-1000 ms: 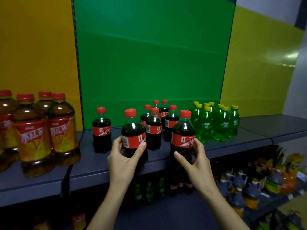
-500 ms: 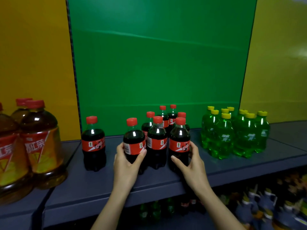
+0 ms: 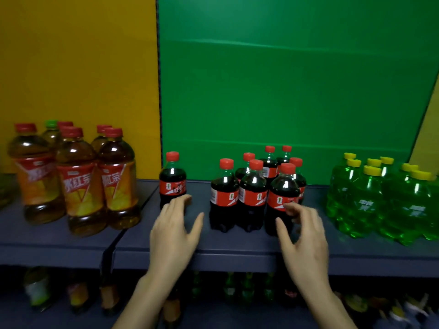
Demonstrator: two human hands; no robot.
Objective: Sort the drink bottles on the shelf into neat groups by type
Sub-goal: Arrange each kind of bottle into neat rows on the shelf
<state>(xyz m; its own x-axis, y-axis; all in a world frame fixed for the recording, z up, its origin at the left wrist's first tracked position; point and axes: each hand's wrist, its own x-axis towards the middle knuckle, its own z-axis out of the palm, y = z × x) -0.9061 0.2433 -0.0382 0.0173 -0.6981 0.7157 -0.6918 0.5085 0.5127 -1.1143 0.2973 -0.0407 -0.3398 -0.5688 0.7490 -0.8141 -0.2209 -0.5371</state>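
On the shelf (image 3: 237,245), the left hand (image 3: 175,231) spreads empty fingers (image 3: 180,205) at the lone cola bottle (image 3: 172,173); the blurred right hand (image 3: 304,238) seems slack. Likely full and slick: grasp the label (image 3: 172,187).

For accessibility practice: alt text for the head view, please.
Two open hands reach over a shelf: left hand toward a lone cola bottle, right hand beside the cola cluster. Tea bottles stand left, green soda bottles right.

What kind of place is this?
Probably a shop drinks aisle, perhaps a mock-up: cola bottles, green soda bottles and tea bottles stand grouped on a dark shelf, with more bottles on the tier below.
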